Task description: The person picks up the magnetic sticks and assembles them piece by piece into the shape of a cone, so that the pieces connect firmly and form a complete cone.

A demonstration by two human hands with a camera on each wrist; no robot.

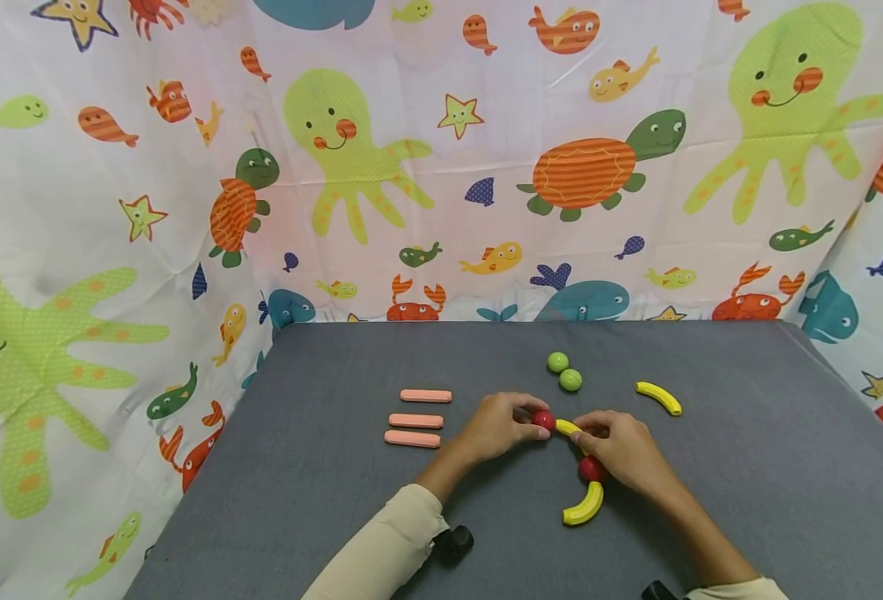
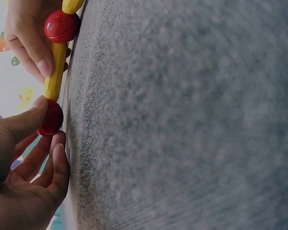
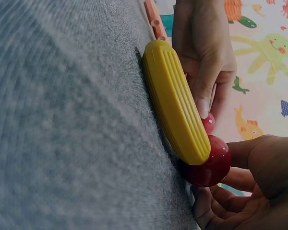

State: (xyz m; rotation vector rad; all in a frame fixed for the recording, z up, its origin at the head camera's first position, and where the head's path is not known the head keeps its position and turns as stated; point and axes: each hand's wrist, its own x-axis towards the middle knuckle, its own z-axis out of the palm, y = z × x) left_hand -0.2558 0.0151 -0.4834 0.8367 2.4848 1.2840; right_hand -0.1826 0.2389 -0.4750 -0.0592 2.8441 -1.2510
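- Head view: a person's two hands are working close together over a grey cloth-covered surface (image 1: 321, 492), building a bent chain of red balls and yellow curved pieces.
- The left hand (image 1: 495, 427) is pinching the upper red ball (image 1: 543, 420) between thumb and fingers, at the chain's far end.
- The right hand (image 1: 624, 450) is gripping the upper yellow piece (image 1: 564, 427), its fingers closing around it; the left wrist view is showing this piece running between both red balls and touching them.
- The lower red ball (image 1: 590, 468) is sitting just below the right hand's fingertips, and the lower yellow piece (image 1: 585, 507) is curving away from it toward the person.
- Beyond the hands, two green balls (image 1: 570, 380) are lying side by side; a loose yellow piece (image 1: 659, 397) is resting to their right.
- Left of the left hand, three pink sticks (image 1: 414, 421) are lying in a near-parallel stack of rows.
- Behind everything, a white curtain (image 1: 411, 196) is hanging, printed with octopuses, turtles and fish.
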